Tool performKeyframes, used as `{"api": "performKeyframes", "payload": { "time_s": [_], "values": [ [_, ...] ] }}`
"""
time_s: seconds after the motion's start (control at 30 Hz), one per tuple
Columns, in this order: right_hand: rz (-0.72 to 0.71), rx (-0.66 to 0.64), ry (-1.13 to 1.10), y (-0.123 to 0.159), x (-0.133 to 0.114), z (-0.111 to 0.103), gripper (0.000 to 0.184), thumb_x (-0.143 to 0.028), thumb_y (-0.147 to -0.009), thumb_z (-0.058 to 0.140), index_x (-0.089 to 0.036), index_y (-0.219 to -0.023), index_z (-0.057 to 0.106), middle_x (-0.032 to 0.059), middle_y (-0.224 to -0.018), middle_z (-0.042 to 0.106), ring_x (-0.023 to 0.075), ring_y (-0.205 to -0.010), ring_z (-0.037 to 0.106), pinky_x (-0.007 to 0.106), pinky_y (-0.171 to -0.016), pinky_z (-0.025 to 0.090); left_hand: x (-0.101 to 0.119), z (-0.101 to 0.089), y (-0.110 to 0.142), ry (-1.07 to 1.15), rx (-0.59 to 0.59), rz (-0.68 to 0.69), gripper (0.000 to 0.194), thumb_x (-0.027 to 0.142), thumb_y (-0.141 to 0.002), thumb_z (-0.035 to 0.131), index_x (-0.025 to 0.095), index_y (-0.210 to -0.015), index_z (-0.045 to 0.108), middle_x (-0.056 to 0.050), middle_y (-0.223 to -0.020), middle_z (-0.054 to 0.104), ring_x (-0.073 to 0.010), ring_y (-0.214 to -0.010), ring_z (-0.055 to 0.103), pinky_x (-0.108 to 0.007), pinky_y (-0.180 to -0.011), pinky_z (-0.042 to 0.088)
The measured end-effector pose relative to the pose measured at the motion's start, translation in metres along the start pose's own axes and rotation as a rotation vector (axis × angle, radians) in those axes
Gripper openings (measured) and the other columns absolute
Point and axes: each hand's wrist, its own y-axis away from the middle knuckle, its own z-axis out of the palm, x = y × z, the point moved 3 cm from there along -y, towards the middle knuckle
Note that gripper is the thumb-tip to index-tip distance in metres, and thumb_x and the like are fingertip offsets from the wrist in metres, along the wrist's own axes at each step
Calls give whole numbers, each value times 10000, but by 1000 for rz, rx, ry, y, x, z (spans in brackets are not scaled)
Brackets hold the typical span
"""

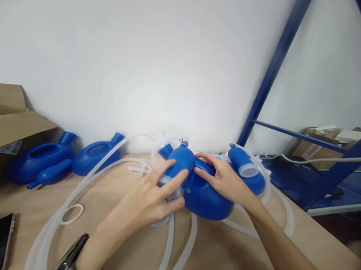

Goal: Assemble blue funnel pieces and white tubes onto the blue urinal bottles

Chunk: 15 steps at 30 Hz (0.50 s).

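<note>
My left hand [159,195] closes round a blue bulb-shaped cup [181,161], fingertips on its body. A narrow neck with a thin wire or cord points up from the cup, and a whitish rim shows partly under my fingers. My right hand [224,175] grips the handle of a blue plastic urinal bottle [207,200], just right of the cup. Cup and bottle appear to touch. Clear tubing [187,248] runs below both hands. The bottle's mouth is hard to tell from the parts behind it.
Two blue handled bottles [92,162] and a small blue piece [54,172] lie at left beside a cardboard box [11,129]. Another cup [240,160] rests on a bottle at right. A white ring [72,214] and phone [2,243] lie nearby. Blue shelving [282,59] stands right.
</note>
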Motion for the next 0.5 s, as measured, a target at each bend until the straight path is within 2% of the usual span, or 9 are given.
{"api": "performKeyframes", "payload": {
  "time_s": [0.2, 0.27, 0.4, 0.5],
  "values": [
    [-58, -52, 85, 7, -10, 0, 381, -365, -953, 656, -262, -1320, 658, 88, -1378, 704, 326, -1282, 642, 545, -1142, 456, -5, 10, 5, -76, -48, 38, 129, 46, -878, 703, 172, -898, 681, -146, -1427, 599, -454, -1514, 319, -583, -1066, 569],
    [-75, -104, 76, 10, -16, 2, 403, -364, -953, 659, -266, -1344, 653, 84, -1412, 685, 330, -1325, 614, 556, -1169, 431, -8, 13, 7, -67, -20, 24, 139, 36, -878, 702, 170, -898, 673, -154, -1428, 601, -451, -1514, 320, -580, -1049, 580],
    [-55, -216, 4, 15, -24, 3, 426, -445, -964, 658, -283, -1358, 656, 78, -1403, 692, 334, -1338, 607, 554, -1158, 451, -13, 12, 11, -11, 80, 12, 160, 27, -890, 701, 178, -919, 658, -125, -1427, 594, -421, -1553, 256, -546, -1082, 568],
    [-64, -186, -23, 13, -25, -3, 442, -467, -968, 659, -288, -1373, 649, 71, -1431, 674, 317, -1357, 593, 532, -1182, 431, -14, 7, 9, -71, 31, 13, 210, -6, -894, 682, 171, -1007, 671, -110, -1487, 541, -421, -1581, 178, -541, -1134, 533]
  ]
}}
